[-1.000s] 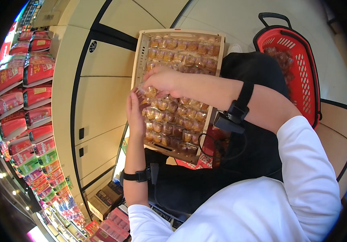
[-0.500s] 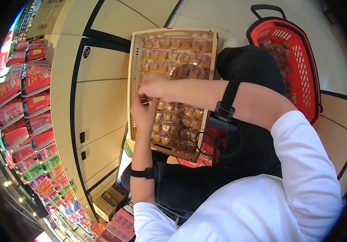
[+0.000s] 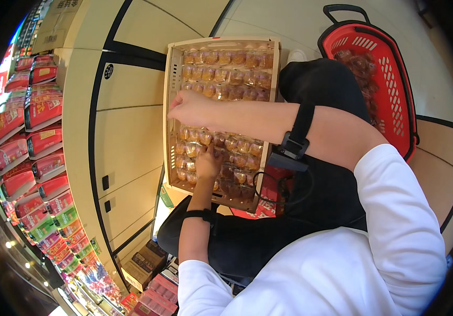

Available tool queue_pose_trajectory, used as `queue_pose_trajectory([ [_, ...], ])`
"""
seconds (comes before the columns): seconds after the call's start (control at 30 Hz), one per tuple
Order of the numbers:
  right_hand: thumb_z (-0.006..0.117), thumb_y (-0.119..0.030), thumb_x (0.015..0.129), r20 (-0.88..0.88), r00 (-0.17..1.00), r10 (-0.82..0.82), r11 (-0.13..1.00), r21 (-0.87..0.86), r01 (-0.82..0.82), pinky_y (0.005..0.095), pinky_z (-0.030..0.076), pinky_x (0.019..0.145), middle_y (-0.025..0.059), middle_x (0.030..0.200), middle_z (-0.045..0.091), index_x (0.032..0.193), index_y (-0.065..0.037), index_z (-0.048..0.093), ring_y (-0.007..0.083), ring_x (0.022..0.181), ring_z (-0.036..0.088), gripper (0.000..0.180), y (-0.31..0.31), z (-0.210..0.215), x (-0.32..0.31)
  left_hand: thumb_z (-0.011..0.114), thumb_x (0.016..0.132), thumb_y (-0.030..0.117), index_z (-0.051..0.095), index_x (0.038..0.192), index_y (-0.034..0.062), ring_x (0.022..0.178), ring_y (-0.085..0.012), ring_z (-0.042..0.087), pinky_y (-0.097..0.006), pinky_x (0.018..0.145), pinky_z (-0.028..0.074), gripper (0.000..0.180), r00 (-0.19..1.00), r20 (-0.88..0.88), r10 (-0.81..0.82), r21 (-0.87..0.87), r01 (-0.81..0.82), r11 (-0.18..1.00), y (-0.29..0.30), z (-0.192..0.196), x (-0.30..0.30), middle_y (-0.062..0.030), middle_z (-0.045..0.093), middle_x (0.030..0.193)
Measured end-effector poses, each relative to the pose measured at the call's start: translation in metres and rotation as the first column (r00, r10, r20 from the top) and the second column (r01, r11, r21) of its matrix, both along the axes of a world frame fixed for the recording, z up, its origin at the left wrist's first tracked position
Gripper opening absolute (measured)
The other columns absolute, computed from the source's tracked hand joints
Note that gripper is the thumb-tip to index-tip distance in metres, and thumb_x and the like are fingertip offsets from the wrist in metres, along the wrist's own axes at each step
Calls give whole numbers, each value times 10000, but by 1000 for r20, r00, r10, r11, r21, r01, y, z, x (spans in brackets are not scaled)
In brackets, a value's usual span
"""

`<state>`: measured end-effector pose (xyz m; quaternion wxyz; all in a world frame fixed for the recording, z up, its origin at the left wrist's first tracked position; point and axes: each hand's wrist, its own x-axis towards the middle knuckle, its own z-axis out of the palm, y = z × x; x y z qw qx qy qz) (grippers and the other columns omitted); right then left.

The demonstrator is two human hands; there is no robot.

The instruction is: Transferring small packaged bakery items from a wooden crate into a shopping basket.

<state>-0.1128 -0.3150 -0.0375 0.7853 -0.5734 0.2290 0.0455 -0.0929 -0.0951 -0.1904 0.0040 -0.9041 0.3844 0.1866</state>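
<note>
Filling the tan crate [image 3: 261, 44] before us are rows of clear-wrapped amber packets [image 3: 226, 75]; reddish packets [image 3: 361, 71] lie in the red basket [image 3: 401, 89] to our right. Our left hand [image 3: 208, 162] bends its fingers among the crate's packets, our right hand [image 3: 188, 109] curls above its left side, and we cannot tell whether either grips anything.

Your right forearm [image 3: 261, 118] hides middle rows of wrapped pieces [image 3: 236, 77] in the crate [image 3: 170, 158]. Whether your right hand [image 3: 192, 109] or left hand [image 3: 208, 162] grips one is hidden; your knee [image 3: 321, 79] covers part of the red basket [image 3: 403, 118].
</note>
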Motion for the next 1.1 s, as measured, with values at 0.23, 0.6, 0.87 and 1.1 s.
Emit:
queue_pose_trajectory([
  [0.23, 648, -171, 775, 7, 1000, 10, 1000, -2, -10, 330, 443, 786, 120, 978, 586, 978, -19, 581, 209, 911, 549, 262, -3, 1, -2, 749, 664, 203, 599, 1069, 76, 922, -383, 581, -442, 768, 508, 450, 997, 55, 54, 149, -62, 987, -1, 0, -3, -226, 561, 1026],
  [0.6, 647, -178, 782, 15, 1000, 22, 1000, -13, -22, 335, 435, 847, 138, 1032, 587, 996, -10, 595, 228, 983, 549, 276, -2, -2, 1, 689, 705, 121, 543, 1194, 133, 1015, -363, 544, -432, 829, 486, 511, 998, -8, -69, 206, 69, 976, 2, -13, -1, -203, 527, 1144],
  [0.87, 641, -178, 788, 25, 998, 55, 998, -20, -54, 323, 442, 811, 130, 988, 595, 980, -10, 594, 209, 945, 555, 260, -1, 2, 2, 706, 722, 160, 480, 1307, 185, 1022, -373, 557, -434, 828, 487, 627, 988, -29, -148, 87, 150, 985, 22, -32, 14, -209, 502, 1219],
  [1.1, 643, -171, 778, 22, 1000, 17, 999, -46, -16, 318, 463, 731, 109, 894, 611, 959, -7, 596, 186, 827, 575, 249, -1, -4, 4, 764, 662, 244, 540, 1242, 151, 881, -346, 595, -432, 755, 505, 629, 980, -137, 141, -35, -148, 988, -4, 10, 7, -192, 493, 1163],
])
